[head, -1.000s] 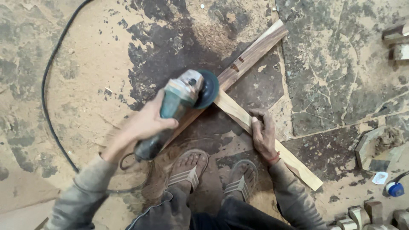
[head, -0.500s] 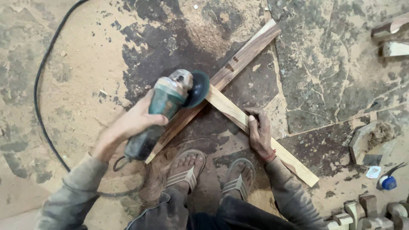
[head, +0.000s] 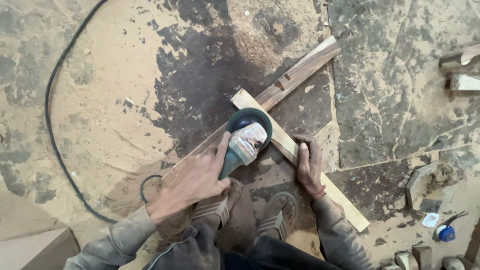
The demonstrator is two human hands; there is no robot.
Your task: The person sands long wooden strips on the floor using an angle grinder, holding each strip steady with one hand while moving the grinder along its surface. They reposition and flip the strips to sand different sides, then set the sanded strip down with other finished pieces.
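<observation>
— Grinder location? Green angle grinder sitting at centre frame, disc guard lying over the crossing of the two wooden strips.

— Who's holding it?

— Left hand is wrapping tight around the grinder's body, coming in from 7 o'clock.

— Right hand?

— Pressing flat, fingers spread, on the pale strip at 4 o'clock of the grinder, holding nothing.

— Strips?

— Pale one running 10 to 4 o'clock; darker strip running out toward 1 o'clock.

— Around it?

— Sandalled feet sitting just below at 6 o'clock, black cable looping at 9 o'clock, sawdust floor, wood offcuts at 2 o'clock.
</observation>
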